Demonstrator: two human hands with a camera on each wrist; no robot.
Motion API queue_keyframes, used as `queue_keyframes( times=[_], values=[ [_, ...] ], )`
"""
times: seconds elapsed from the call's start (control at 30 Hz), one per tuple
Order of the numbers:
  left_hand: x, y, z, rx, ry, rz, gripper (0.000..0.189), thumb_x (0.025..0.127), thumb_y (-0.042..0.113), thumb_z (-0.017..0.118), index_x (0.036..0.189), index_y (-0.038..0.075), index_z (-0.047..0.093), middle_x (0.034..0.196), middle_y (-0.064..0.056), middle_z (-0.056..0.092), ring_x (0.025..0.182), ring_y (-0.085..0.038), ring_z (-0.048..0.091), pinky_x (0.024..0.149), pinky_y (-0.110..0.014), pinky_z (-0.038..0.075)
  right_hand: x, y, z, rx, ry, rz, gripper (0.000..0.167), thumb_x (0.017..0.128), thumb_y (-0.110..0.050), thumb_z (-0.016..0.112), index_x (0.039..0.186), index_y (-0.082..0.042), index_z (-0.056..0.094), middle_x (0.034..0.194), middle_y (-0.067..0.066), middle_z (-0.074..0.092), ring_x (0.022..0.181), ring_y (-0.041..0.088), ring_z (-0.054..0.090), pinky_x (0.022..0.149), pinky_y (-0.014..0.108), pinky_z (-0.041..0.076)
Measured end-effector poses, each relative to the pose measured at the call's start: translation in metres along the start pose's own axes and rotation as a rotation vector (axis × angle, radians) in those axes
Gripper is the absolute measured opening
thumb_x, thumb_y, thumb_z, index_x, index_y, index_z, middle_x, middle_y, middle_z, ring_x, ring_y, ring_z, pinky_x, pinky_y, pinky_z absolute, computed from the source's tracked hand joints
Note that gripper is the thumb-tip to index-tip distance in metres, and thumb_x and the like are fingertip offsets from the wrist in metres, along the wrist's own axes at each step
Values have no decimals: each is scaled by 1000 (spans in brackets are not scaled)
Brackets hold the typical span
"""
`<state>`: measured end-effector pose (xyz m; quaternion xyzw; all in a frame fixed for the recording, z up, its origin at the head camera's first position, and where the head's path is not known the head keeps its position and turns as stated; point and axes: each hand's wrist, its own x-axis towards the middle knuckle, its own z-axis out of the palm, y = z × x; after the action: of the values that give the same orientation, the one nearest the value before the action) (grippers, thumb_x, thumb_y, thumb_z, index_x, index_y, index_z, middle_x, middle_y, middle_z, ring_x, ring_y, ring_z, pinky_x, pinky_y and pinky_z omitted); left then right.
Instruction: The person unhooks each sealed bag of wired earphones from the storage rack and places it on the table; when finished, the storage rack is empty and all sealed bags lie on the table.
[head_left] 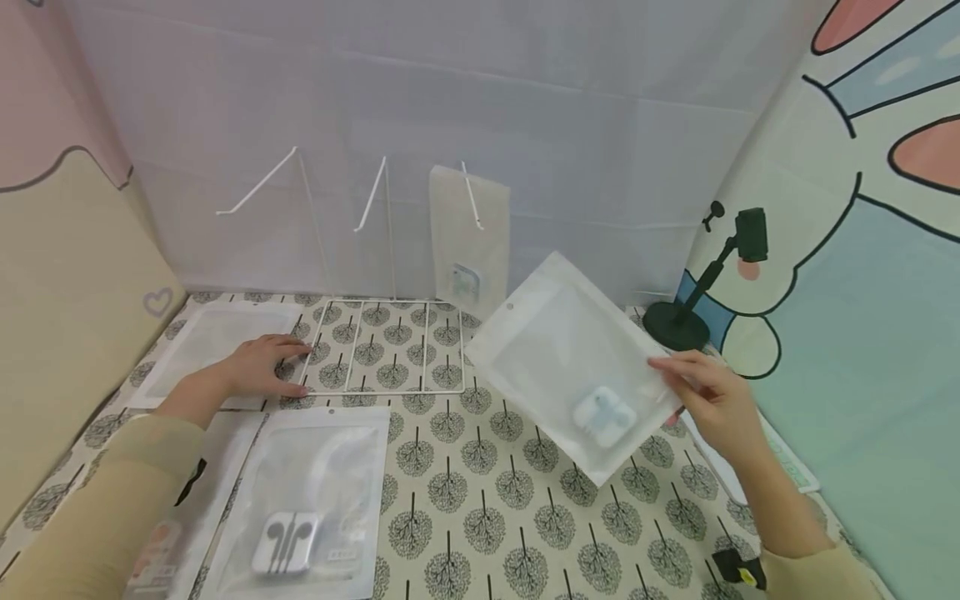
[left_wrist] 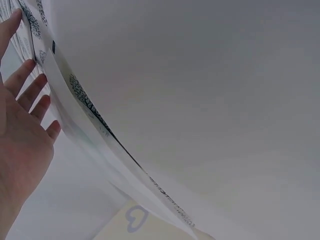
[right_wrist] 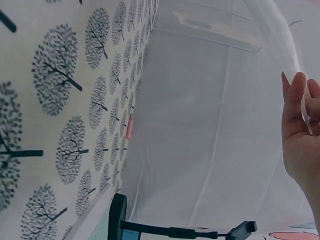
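My right hand [head_left: 712, 400] pinches the right edge of a white, clear-fronted zip pouch [head_left: 551, 337], holding it tilted above the table. Through its front shows a small white packet with a pale blue earphone picture. A white wire display rack [head_left: 408, 392] stands at the back, with three upright arms. On its right arm [head_left: 471, 196] hangs a similar pouch [head_left: 453, 242]; the other two arms are bare. My left hand [head_left: 258, 368] rests at the rack base's left side, fingers spread. In the left wrist view, that hand's fingers [left_wrist: 32, 92] are extended and slightly bent.
Several more pouches lie at the left, including a front one [head_left: 330, 467] with an earphone packet. A black phone stand [head_left: 678, 325] stands at the back right. Beside my right forearm lies a flat white item [head_left: 787, 458]. Printed curtains enclose the tree-patterned tablecloth [head_left: 480, 500].
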<state>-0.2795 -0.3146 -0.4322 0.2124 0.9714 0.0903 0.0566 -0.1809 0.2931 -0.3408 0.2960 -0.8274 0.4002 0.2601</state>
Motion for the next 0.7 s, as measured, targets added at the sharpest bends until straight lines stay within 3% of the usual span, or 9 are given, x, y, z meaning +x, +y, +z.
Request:
queue_keyframes(
  times=[0.07,0.23,0.43,0.7],
  values=[
    [-1,1,0,-2,-1,-3,86,77,61,65,138,3,46,141,-27,40,128,-52,32,97,-71,27,-11,4,3,26,-16,79,35,81,21,57,109,3,68,110,-11,62,59,4,53,46,16,44],
    [-1,1,-1,-9,-3,-6,86,77,60,66,138,3,46,140,-27,40,128,-52,32,97,-71,27,-32,-9,16,196,-56,255,30,89,12,55,118,8,60,115,-5,59,75,8,62,48,25,53],
    [1,-2,1,-12,-19,-18,87,77,61,65,139,3,44,142,-27,38,130,-52,29,98,-72,25,-47,-19,34,356,-89,339,35,91,9,53,126,10,53,121,0,54,82,11,62,52,31,55],
    [2,-4,2,-40,-31,-31,89,76,63,65,140,4,44,143,-26,36,131,-51,27,99,-72,23,-52,-36,59,455,-165,481,46,90,4,57,136,3,46,127,-1,46,97,11,57,58,39,57]
  ],
)
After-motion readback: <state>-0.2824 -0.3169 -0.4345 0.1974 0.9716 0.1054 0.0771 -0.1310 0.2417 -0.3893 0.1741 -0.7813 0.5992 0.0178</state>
